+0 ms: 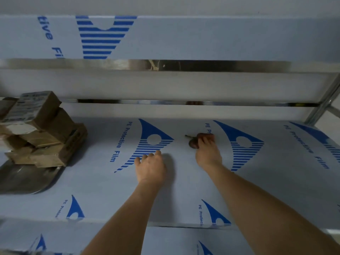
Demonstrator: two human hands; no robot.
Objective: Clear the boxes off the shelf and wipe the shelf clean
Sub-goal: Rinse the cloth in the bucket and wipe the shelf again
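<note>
Two bare forearms reach over the near edge of the film-covered shelf. The left hand lies spread, gripping nothing; the right hand pinches a small dark object I cannot identify. Far left, stacked cardboard boxes sit crooked: stiff, likely light, best lifted by opposite sides from the top. The smooth plastic film looks slippery.

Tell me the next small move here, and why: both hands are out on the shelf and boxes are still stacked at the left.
Probably lift the small dark object clear. The right hand already has its fingers on it; the left hand lies flat on the shelf. The boxes still need removing before wiping.
</note>
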